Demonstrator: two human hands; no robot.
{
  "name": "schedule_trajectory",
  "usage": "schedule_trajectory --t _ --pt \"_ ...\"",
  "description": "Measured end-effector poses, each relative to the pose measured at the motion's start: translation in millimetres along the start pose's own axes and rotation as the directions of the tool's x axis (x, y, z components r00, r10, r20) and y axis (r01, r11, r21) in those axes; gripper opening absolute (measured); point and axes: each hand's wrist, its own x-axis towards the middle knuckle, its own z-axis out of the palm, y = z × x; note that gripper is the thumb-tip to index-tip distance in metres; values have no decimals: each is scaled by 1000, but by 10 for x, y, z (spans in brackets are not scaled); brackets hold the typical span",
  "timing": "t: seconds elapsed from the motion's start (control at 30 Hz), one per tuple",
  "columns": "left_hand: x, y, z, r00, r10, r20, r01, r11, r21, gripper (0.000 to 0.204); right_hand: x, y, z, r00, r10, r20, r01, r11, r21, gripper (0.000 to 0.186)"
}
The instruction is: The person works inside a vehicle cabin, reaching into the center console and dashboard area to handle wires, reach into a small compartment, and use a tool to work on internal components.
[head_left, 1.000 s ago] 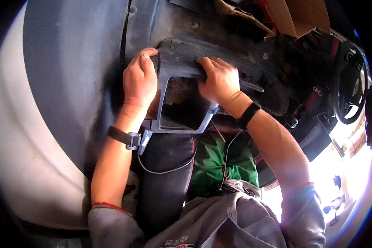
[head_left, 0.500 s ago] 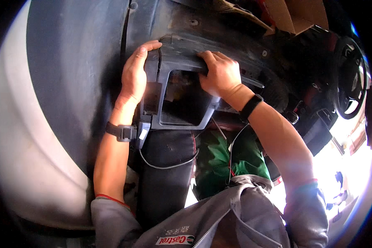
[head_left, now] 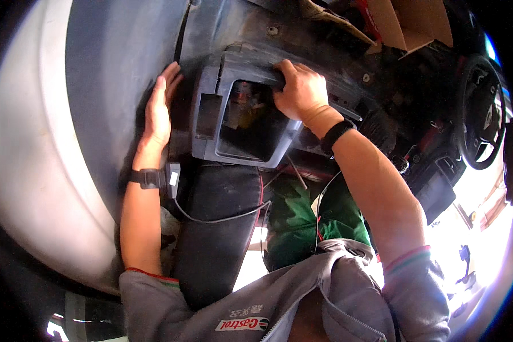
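A dark grey plastic console frame (head_left: 242,158) with a large, rounded opening lies in front of me. My right hand (head_left: 303,91) is closed over its far right edge, thumb and fingers hooked around the rim. Just left of the frame, my left hand (head_left: 159,111) is apart from it, fingers stretched out and holding nothing. Inside the opening the space is dark; reddish and yellowish parts show there, too dim to name. Beneath the frame's near edge is a black padded armrest (head_left: 219,196) with red stitching.
A small grey device (head_left: 173,181) hangs at my left wrist strap, its cable (head_left: 222,218) crossing the armrest. On the left is a pale and dark panel (head_left: 105,97). A steering wheel (head_left: 463,114) stands at the right, an open cardboard box (head_left: 416,23) at the far right.
My left hand has let go of the frame's left side and moved left. The frame has shifted and tilted slightly, with my right hand still on it.
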Motion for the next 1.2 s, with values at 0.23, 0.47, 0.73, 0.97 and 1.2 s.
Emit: schedule_trajectory --t 0.23,0.47,0.73,0.97,1.2 --pt "323 255 572 975 21 221 -56 987 152 65 -7 15 3 999 -32 -11 32 999 9 37" --pt "481 275 460 976 -45 213 3 981 193 75 -16 126 59 999 -46 -23 47 997 56 35" --pt "573 212 633 950 -85 299 36 986 163 66 -17 110 -41 1000 -16 22 14 998 63 40" --pt "506 198 505 943 -160 292 101 973 207 73 -42 143 19 1000 -22 -10 23 994 103 41" --pt "-90 266 334 967 -194 162 177 978 114 76 -12 108 -10 999 25 33 -26 999 36 39"
